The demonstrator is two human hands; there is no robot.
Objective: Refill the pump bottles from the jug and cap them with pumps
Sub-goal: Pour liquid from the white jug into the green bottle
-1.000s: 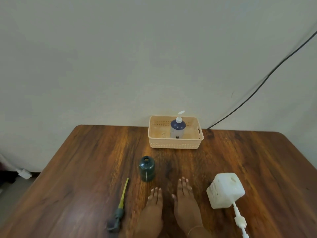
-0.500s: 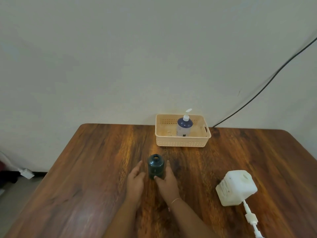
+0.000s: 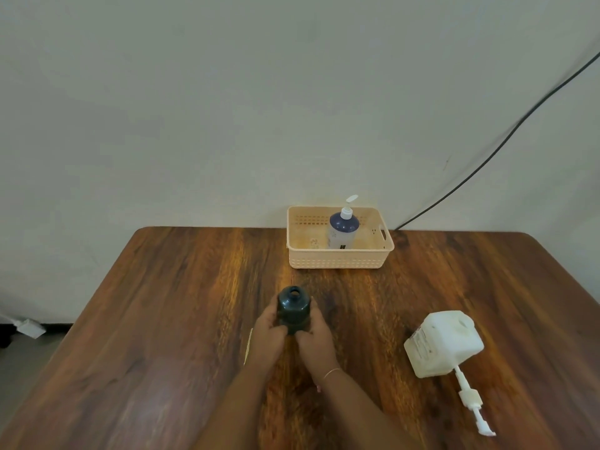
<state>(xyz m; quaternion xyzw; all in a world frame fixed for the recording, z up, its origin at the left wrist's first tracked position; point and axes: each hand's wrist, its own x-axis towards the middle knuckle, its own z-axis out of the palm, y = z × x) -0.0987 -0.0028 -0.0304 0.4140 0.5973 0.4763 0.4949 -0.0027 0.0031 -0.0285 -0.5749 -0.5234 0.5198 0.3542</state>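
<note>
We held the dark green, open-necked plastic bottle (image 3: 293, 308) upright between both hands, left hand (image 3: 268, 332) and right hand (image 3: 316, 334) each a grip pressed on its sides. The white plastic jug (image 3: 443, 343) lay on the bench (image 3: 162, 319) to our right, nearer the right hand, its pump (image 3: 472, 401) pointing toward us.

Tabletop and wall
A wooden tabletop (image 3: 162, 319) meets a pale wall (image 3: 227, 108); a black cable (image 3: 506, 139) slants down it.

Two bare forearms, no sleeves, thin bracelet (image 3: 331, 372) on right wrist, nothing on left
</note>
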